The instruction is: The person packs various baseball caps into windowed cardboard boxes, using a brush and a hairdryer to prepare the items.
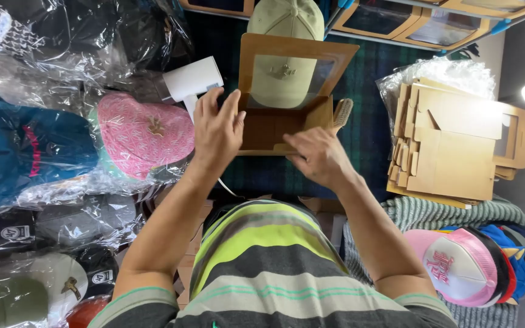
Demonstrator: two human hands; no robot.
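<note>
A brown cardboard box with a clear window lid stands open in front of me. My left hand rests against its left side wall, fingers spread. My right hand presses on the box's front flap at the lower right. Behind the raised window lid sits a pale beige cap with a small metal emblem, seen partly through the window.
Caps in clear plastic bags are heaped at the left, among them a pink cap and a teal one. A white handheld device lies by the box. A pile of flat cardboard boxes is at the right, stacked caps below it.
</note>
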